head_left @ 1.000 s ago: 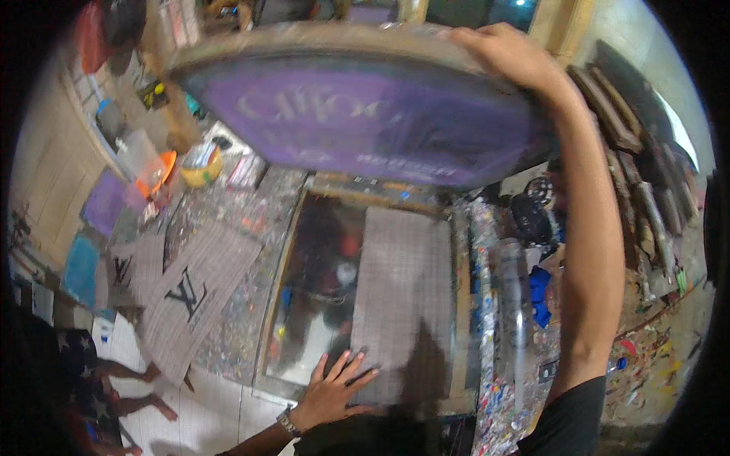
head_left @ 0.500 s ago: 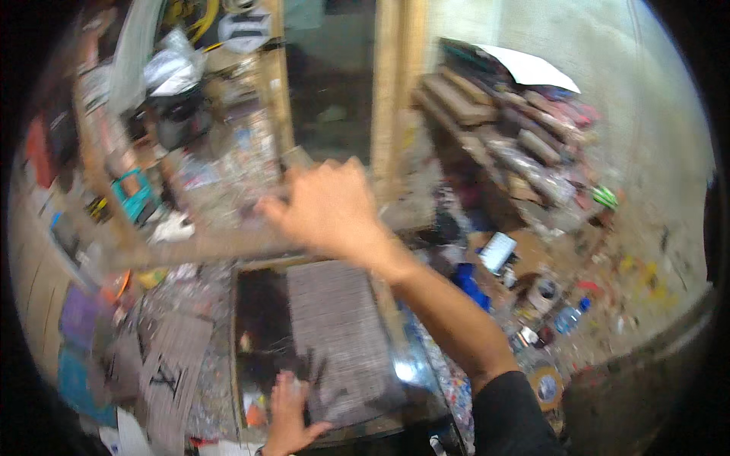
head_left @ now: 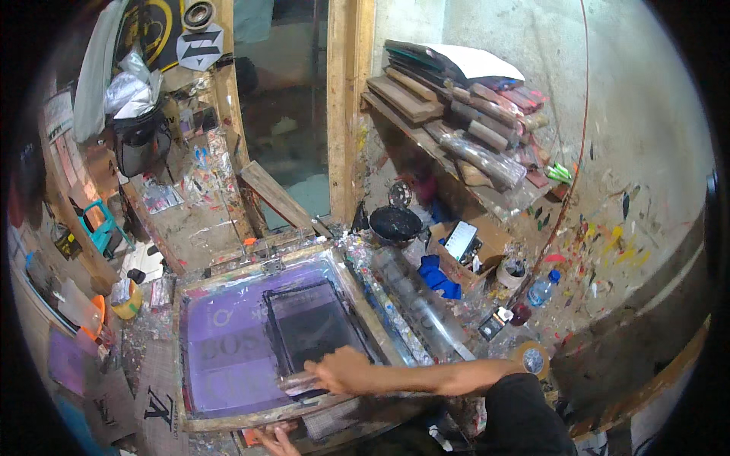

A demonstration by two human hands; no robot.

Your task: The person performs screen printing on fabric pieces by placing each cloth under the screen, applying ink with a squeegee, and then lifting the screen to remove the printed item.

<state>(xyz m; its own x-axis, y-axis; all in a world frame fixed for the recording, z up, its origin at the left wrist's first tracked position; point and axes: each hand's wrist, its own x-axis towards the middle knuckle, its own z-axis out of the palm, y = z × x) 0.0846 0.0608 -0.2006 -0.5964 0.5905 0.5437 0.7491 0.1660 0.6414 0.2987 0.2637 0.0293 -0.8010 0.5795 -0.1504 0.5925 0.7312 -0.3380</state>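
Observation:
A wooden-framed printing screen point(head_left: 228, 349) with purple mesh lies flat on the worktable, a dark see-through rectangle point(head_left: 315, 315) on its right half. My right hand point(head_left: 346, 370) is closed on the handle of a squeegee point(head_left: 296, 382), which rests at the near end of that rectangle. At the screen's near rail is my left hand point(head_left: 275, 441), fingers apart and partly cut off by the picture's lower edge. A strip of a grey-brown woven-look sheet point(head_left: 331, 420) shows below the rail; the rest of it is hidden under the screen.
Printed grey-brown pieces point(head_left: 158, 380) lie left of the screen. To its right are a clear-wrapped roll point(head_left: 418, 300), a black bowl point(head_left: 395, 224), a blue cloth point(head_left: 439, 277), a phone point(head_left: 461, 240), a water bottle point(head_left: 544, 289) and a tape roll point(head_left: 531, 359). A shelf point(head_left: 426, 125) holds squeegees.
The raised screen has come down flat over the sheet. My right hand has moved from its upper edge to the squeegee near me. My left hand has left the sheet for the near rail.

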